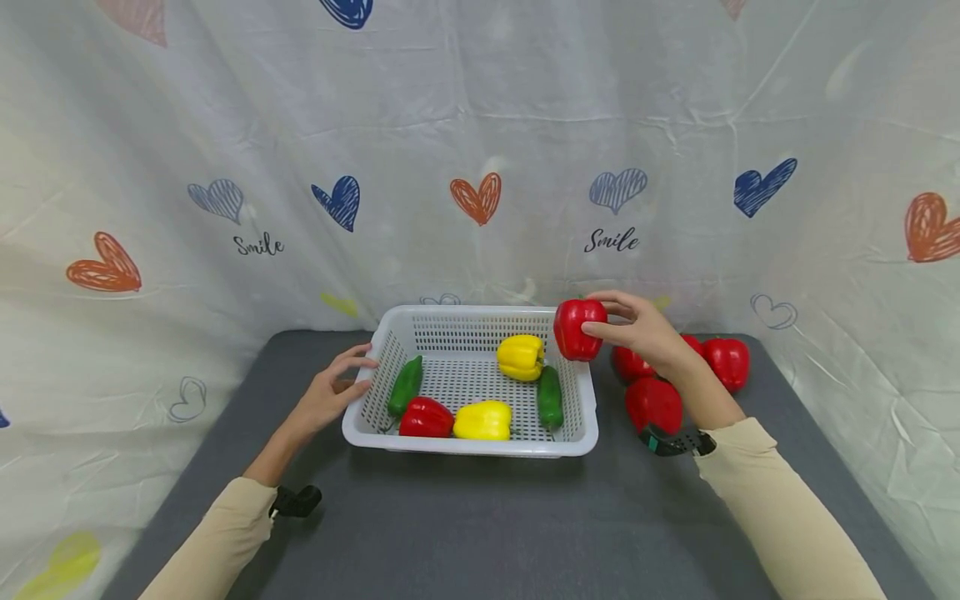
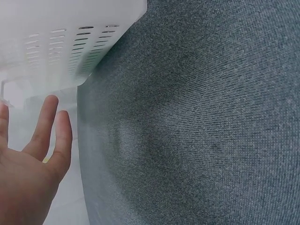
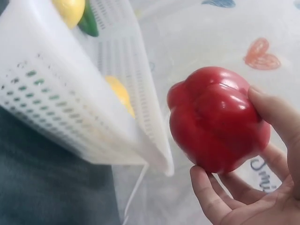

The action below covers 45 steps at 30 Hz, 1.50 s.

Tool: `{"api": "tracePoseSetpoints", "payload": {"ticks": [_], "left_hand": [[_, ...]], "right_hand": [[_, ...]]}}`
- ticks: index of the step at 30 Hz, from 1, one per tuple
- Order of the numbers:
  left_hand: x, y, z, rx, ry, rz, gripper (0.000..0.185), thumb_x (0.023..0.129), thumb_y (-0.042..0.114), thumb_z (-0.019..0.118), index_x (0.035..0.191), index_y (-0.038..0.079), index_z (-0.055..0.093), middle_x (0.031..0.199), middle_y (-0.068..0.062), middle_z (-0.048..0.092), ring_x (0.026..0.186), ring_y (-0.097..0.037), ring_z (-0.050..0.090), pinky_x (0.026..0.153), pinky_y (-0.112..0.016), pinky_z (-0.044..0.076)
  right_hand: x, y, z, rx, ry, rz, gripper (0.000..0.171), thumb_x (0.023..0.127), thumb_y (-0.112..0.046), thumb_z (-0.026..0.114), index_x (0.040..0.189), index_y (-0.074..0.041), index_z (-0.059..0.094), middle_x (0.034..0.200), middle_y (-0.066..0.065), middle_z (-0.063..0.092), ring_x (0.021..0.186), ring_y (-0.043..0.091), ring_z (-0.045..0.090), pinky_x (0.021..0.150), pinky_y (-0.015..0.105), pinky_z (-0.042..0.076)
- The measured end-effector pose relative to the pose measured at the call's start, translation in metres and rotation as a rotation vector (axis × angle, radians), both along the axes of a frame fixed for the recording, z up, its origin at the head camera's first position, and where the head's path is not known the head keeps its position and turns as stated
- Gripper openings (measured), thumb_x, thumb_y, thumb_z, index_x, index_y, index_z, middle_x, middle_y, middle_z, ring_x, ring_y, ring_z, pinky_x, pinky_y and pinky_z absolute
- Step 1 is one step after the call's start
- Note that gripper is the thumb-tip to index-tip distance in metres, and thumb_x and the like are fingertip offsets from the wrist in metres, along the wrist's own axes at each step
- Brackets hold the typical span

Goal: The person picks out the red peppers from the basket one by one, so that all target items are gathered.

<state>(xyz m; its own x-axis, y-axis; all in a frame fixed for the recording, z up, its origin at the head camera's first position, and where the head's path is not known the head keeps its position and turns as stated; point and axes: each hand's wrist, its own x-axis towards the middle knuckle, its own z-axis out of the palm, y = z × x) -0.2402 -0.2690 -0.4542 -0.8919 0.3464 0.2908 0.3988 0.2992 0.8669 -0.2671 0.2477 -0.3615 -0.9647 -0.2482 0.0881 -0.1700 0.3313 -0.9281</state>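
beige sleeves point(image 1: 787, 508), black wrist straps point(image 1: 297, 502), one green patch point(image 1: 652, 444)

We note a curtained-off tabletop station: a pale curtain point(image 1: 405, 150) printed with hearts point(image 1: 491, 197) and "Smile" lettering point(image 1: 611, 241) hangs behind and beside a dark grey table point(image 1: 480, 525). Black wristbands point(image 1: 296, 502) suggest a recording setup; home or lab, we cannot tell.

On the tabletop point(image 1: 480, 525), the basket point(image 1: 471, 447) stands by the far edge, loose peppers point(image 1: 654, 405) by the far right corner.
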Motion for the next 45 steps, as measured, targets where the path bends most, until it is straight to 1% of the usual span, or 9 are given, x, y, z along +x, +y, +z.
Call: {"api": "tracePoseSetpoints", "payload": {"ticks": [6,9,13,15,21,27,31,37,45], "left_hand": [[-0.001,-0.001,0.000,-0.005,-0.002,0.003,0.032,0.100,-0.001,0.062,0.132,-0.005,0.058,0.158,-0.020,0.029,0.102,-0.043,0.067,0.081,-0.030,0.055],[-0.002,0.000,0.000,-0.004,-0.011,0.006,0.032,0.100,0.000,0.063,0.132,-0.005,0.058,0.158,-0.019,0.030,0.101,-0.044,0.067,0.081,-0.030,0.055],[-0.003,0.000,0.000,-0.005,-0.011,0.008,0.032,0.100,0.000,0.063,0.131,-0.005,0.058,0.158,-0.020,0.029,0.100,-0.044,0.067,0.080,-0.031,0.055],[-0.003,-0.001,0.000,-0.009,-0.017,0.014,0.032,0.100,0.000,0.063,0.131,-0.004,0.058,0.158,-0.019,0.029,0.100,-0.043,0.067,0.080,-0.032,0.056],[-0.003,-0.001,0.000,-0.023,-0.032,0.029,0.033,0.100,0.002,0.064,0.132,-0.002,0.059,0.159,-0.017,0.030,0.100,-0.043,0.067,0.079,-0.034,0.057],[-0.003,-0.001,0.000,-0.018,-0.036,0.025,0.033,0.100,0.003,0.064,0.132,-0.002,0.059,0.159,-0.016,0.030,0.101,-0.045,0.066,0.080,-0.032,0.056],[-0.003,-0.002,0.000,-0.017,-0.034,0.020,0.033,0.100,0.002,0.064,0.133,-0.003,0.059,0.159,-0.017,0.029,0.102,-0.045,0.066,0.080,-0.032,0.056],[-0.003,-0.002,-0.001,-0.006,-0.033,0.016,0.033,0.100,0.001,0.064,0.132,-0.003,0.059,0.159,-0.017,0.029,0.102,-0.046,0.066,0.081,-0.031,0.055],[-0.002,-0.001,0.000,-0.006,-0.013,0.010,0.032,0.100,0.000,0.063,0.131,-0.005,0.058,0.159,-0.020,0.029,0.101,-0.043,0.067,0.082,-0.029,0.054]], "right_hand": [[0.008,0.024,0.001,-0.005,0.007,-0.016,0.060,0.090,-0.027,0.080,0.143,-0.012,0.056,0.140,0.016,0.052,0.135,0.039,0.037,0.093,0.062,0.047],[0.012,0.036,0.001,0.000,0.001,-0.032,0.060,0.091,-0.029,0.079,0.144,-0.012,0.055,0.140,0.016,0.050,0.135,0.040,0.036,0.091,0.057,0.051],[0.017,0.052,0.000,0.001,-0.006,-0.067,0.058,0.093,-0.030,0.077,0.143,-0.012,0.055,0.140,0.017,0.049,0.134,0.040,0.036,0.087,0.043,0.055],[0.020,0.060,-0.001,0.005,-0.006,-0.086,0.057,0.093,-0.031,0.077,0.142,-0.012,0.055,0.139,0.016,0.049,0.132,0.039,0.037,0.085,0.039,0.056],[0.027,0.083,-0.007,0.014,-0.006,-0.097,0.054,0.096,-0.026,0.074,0.143,-0.010,0.053,0.137,0.014,0.048,0.124,0.031,0.041,0.084,0.039,0.056],[0.033,0.106,-0.017,0.030,-0.027,-0.112,0.053,0.099,-0.024,0.069,0.146,-0.010,0.050,0.137,0.014,0.047,0.113,0.023,0.051,0.082,0.033,0.056],[0.035,0.116,-0.022,0.040,-0.016,-0.120,0.051,0.100,-0.022,0.069,0.145,-0.010,0.050,0.133,0.009,0.050,0.109,0.018,0.055,0.081,0.032,0.056],[0.042,0.127,-0.029,0.042,0.012,-0.109,0.048,0.099,-0.016,0.068,0.143,-0.007,0.051,0.125,-0.001,0.055,0.107,0.017,0.056,0.080,0.033,0.057],[0.055,0.147,-0.041,0.050,0.018,-0.087,0.043,0.100,-0.011,0.066,0.141,-0.007,0.054,0.123,-0.008,0.058,0.107,0.015,0.057,0.078,0.036,0.058]]}}
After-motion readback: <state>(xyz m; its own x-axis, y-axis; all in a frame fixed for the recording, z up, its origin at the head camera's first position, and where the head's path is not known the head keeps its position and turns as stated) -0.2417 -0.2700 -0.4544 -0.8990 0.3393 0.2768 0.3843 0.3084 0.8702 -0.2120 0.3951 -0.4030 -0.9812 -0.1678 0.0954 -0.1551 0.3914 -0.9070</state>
